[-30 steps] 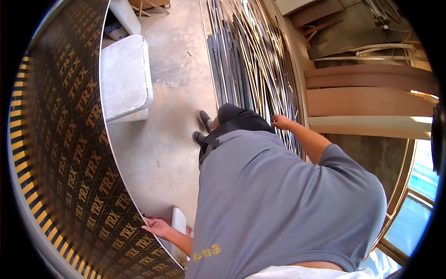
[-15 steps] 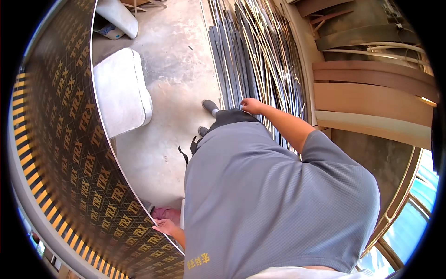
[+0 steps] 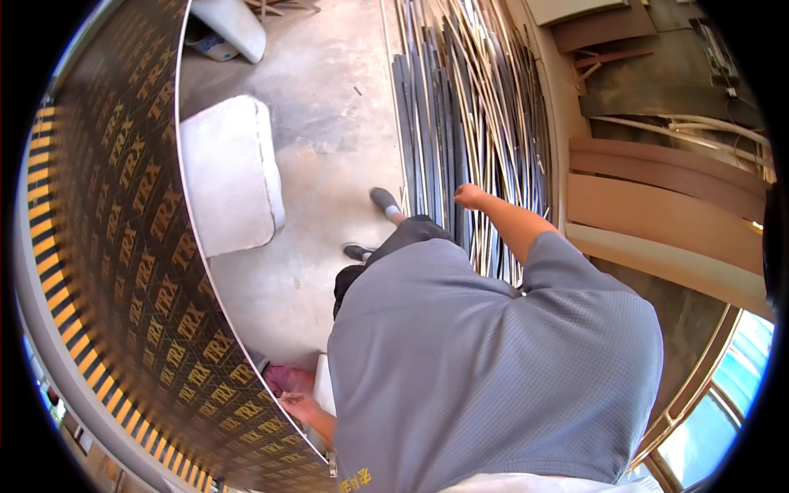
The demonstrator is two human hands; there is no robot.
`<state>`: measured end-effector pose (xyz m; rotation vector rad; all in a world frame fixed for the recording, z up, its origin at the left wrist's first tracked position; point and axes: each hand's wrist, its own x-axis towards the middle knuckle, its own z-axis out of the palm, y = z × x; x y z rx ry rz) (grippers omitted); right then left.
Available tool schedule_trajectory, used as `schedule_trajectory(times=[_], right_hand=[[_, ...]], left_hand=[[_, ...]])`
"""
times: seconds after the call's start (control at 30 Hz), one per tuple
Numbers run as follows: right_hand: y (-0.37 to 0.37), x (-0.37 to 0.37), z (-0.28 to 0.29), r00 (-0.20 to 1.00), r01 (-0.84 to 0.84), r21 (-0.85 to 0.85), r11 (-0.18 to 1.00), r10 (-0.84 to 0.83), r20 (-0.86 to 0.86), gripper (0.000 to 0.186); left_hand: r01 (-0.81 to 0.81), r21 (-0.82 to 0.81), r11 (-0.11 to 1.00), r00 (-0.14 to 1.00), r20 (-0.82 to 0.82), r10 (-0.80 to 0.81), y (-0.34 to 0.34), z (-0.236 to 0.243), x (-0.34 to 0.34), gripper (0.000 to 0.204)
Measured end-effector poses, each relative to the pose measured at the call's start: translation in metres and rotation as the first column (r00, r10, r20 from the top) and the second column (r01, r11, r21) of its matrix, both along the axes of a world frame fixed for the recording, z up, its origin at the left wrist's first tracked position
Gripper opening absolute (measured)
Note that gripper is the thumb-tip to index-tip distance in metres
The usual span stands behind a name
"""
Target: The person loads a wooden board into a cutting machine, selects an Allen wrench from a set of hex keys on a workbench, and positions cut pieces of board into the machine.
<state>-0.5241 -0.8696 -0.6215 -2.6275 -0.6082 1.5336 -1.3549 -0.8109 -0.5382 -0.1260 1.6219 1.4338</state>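
Note:
My left hand (image 3: 301,407) is at the lower left, its fingers closed at the white edge of a tall dark panel (image 3: 115,214) printed with repeated gold lettering. Behind that hand are a pink crumpled thing (image 3: 286,377) and a white object partly hidden by my body. My right hand (image 3: 468,195) is raised beside me, fingers curled, above a long pile of dark and pale strips (image 3: 429,123); whether it holds anything is hidden.
A white slab-like piece (image 3: 230,172) stands left of my feet on the concrete floor (image 3: 320,140). Farther up is a tilted white object (image 3: 240,31). Brown boards (image 3: 657,197) and pipes line the right side. A yellow-black striped band (image 3: 48,214) runs along the far left.
My feet have shifted as I walk along the panel. My right hand has swung forward from beside my thigh, and my left hand stays at the panel's edge.

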Motion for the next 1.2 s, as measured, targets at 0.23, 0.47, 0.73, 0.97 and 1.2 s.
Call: schedule_trajectory(times=[0.23, 0.47, 0.73, 0.97, 1.2], right_hand=[[0.056, -0.059, -0.04, 0.81, -0.572, 0.288, 0.768, 0.584, 0.051, 0.032], [0.124, -0.186, -0.051, 0.854, -0.498, 0.245, 0.832, 0.52, -0.028, 0.036], [0.247, -0.379, 0.039, 0.752, -0.442, 0.532, 0.722, 0.622, -0.22, 0.044], [0.339, -0.479, 0.097, 0.412, 0.364, 0.237, 0.901, 0.072, -0.908, 0.064], [0.377, -0.509, 0.135, 0.08, 0.417, 0.002, 0.909, -0.035, -0.996, 0.064]], left_hand=[[0.235, -0.133, 0.963, 0.729, -0.632, -0.265, 0.06, 0.073, 0.056, 0.038], [0.192, -0.182, 0.964, 0.333, -0.912, -0.238, 0.019, 0.066, -0.06, 0.038], [-0.232, -0.389, 0.891, 0.464, -0.85, -0.25, -0.085, 0.018, -0.136, 0.044], [-0.439, -0.439, 0.784, 0.486, -0.85, -0.203, -0.134, -0.006, -0.138, 0.048], [-0.511, -0.079, 0.856, 0.752, -0.524, 0.401, -0.129, -0.005, -0.073, 0.052]])
